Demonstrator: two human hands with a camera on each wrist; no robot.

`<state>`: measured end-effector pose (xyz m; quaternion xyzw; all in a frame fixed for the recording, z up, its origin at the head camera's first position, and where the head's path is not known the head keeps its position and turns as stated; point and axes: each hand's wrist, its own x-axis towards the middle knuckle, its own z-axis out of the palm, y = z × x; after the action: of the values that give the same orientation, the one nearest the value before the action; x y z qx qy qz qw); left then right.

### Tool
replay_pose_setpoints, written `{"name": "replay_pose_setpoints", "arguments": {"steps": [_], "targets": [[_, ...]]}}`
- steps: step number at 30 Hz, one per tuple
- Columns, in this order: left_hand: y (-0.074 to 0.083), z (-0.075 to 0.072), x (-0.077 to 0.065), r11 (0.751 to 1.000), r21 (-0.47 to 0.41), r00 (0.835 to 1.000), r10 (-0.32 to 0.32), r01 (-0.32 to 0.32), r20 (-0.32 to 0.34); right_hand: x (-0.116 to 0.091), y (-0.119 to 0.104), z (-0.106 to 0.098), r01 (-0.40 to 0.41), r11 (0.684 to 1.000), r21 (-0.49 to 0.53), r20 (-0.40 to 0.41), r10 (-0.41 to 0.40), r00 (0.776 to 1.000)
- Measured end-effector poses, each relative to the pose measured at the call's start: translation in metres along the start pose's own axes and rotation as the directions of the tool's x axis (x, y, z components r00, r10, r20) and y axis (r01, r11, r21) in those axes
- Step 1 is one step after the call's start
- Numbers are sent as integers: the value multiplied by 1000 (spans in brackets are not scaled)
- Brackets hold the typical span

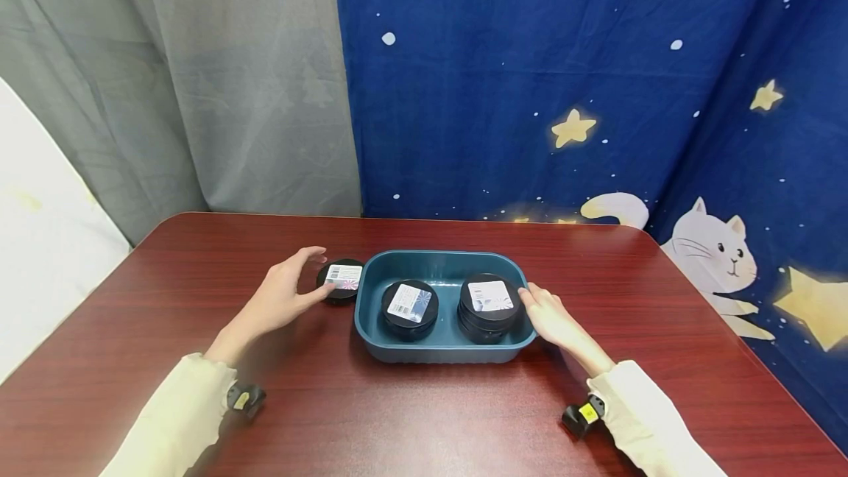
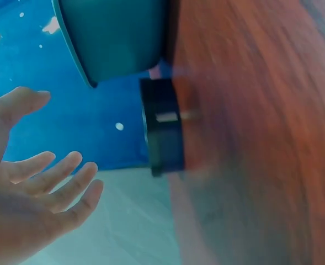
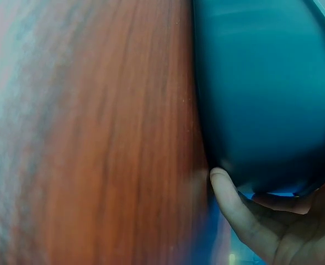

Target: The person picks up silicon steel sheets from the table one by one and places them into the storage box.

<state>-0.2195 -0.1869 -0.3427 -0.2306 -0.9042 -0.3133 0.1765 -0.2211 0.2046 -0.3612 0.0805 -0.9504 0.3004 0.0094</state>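
My left hand [image 1: 281, 297], fingers spread, reaches around a flat black round container [image 1: 343, 282] with a white-and-pink label, just left of the bin. In the left wrist view, a gap shows between the hand [image 2: 35, 193] and this container [image 2: 165, 127]. My right hand [image 1: 553, 321] grips the right end of the blue-green plastic bin [image 1: 440, 354], with thumb at the rim and fingers against the end wall. Inside the bin sit a black round container [image 1: 409, 310] at left and a taller black one [image 1: 489, 308], perhaps stacked, at right; both carry labels.
The bin rests on a reddish-brown wooden table [image 1: 298, 403]. Behind the table's far edge hang a grey curtain [image 1: 258, 94] and a blue star-patterned curtain [image 1: 464, 94]. A small black device [image 1: 245, 400] sits on the left wrist, another [image 1: 583, 416] on the right.
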Motion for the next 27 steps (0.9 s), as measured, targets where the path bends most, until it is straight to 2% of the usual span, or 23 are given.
{"name": "replay_pose_setpoints", "arguments": {"steps": [8,15,20,24,27], "targets": [[-14,0,-3,994,35,991,-109,106,83,1,0,0,-2,1000,-3,0,2,1000],[-20,2,-1,983,44,968,-182,177,172,2,1,0,-1,1000,-7,3,1,1000],[-23,5,4,979,71,943,-202,190,264,3,2,1,14,1000,-3,-19,-14,1000],[-23,10,7,976,88,911,-216,197,351,3,2,1,9,1000,2,-12,-9,1000],[-23,14,10,974,95,894,-227,206,385,2,2,1,4,1000,8,-8,-4,1000]]}}
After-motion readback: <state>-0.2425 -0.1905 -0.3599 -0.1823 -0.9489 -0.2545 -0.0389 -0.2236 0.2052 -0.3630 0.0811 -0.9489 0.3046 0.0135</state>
